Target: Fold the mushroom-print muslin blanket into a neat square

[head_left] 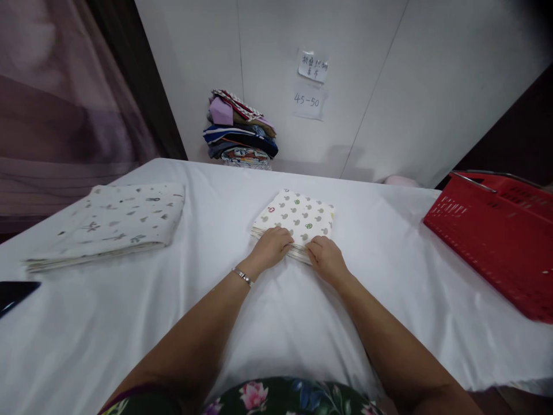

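Your left hand [273, 246] and your right hand [325, 256] are both closed on the near edge of the cloth [298, 216], side by side with a short stretch of that edge bare between them. The cloth lies flat on the table [216, 311], folded into a squarish pad of several layers, its body reaching away from you beyond your grip. It is off-white with grey, green and red prints. The undersides of your fingers are hidden, so you cannot tell how many layers they pinch.

Well to the right of your grip sits the basket [496, 242], red, with pierced walls and a metal handle, standing tilted in your view. Its outer side faces you and you cannot tell what is inside.

Well to the left of your grip lies the sheet [125, 219], also folded and printed, larger than the cloth. Nearer you and further left, the dark slab [15, 294] is cut off by the view's edge.

Straight ahead past your grip, slightly left, the pile [242, 129] of folded fabrics rises beyond the table's far edge; clear plastic shows at its foot. Above, two notes [309, 101] hang on the wall [276, 34].
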Tool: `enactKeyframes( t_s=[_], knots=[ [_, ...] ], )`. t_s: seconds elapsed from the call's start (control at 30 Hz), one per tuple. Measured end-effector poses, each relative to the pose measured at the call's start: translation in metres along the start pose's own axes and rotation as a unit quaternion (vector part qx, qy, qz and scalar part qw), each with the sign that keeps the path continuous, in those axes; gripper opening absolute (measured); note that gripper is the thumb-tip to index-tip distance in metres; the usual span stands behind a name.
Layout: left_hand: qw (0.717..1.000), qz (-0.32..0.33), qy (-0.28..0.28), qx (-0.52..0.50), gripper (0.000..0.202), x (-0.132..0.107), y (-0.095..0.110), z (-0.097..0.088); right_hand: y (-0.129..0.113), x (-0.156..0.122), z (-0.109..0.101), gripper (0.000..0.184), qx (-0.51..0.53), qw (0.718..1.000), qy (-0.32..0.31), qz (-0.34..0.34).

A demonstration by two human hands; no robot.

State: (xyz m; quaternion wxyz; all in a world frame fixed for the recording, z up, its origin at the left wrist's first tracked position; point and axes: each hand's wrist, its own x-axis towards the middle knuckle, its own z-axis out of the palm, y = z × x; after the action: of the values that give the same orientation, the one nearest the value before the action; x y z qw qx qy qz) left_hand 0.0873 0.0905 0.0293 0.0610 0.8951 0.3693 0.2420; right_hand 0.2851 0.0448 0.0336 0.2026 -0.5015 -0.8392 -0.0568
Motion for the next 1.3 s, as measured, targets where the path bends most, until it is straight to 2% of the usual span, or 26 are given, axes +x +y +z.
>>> enactKeyframes(
  t_s=[0.17,0.53,0.73,1.07,1.3],
  knots=[
    [1.0,0.001,0.003,-0.002,0.011,-0.001,-0.003,0.004,0.0,0.002,-0.002,0.019,-0.013,0.999,-0.035,-0.008],
    [1.0,0.003,0.009,-0.029,0.013,-0.003,-0.01,-0.006,-0.001,0.002,-0.006,0.019,-0.003,0.998,-0.062,0.003],
    [0.999,-0.02,0.013,-0.04,0.013,-0.005,-0.018,-0.014,0.003,0.0,-0.002,0.018,0.017,0.999,-0.047,-0.007],
    [0.999,-0.029,0.007,-0.036,0.014,-0.004,-0.016,-0.013,0.005,-0.002,0.003,0.021,0.046,0.999,-0.012,-0.012],
    [0.997,-0.056,0.02,-0.056,0.012,-0.006,-0.019,-0.016,0.004,-0.003,0.002,0.022,0.049,0.999,-0.015,-0.008]
  ],
)
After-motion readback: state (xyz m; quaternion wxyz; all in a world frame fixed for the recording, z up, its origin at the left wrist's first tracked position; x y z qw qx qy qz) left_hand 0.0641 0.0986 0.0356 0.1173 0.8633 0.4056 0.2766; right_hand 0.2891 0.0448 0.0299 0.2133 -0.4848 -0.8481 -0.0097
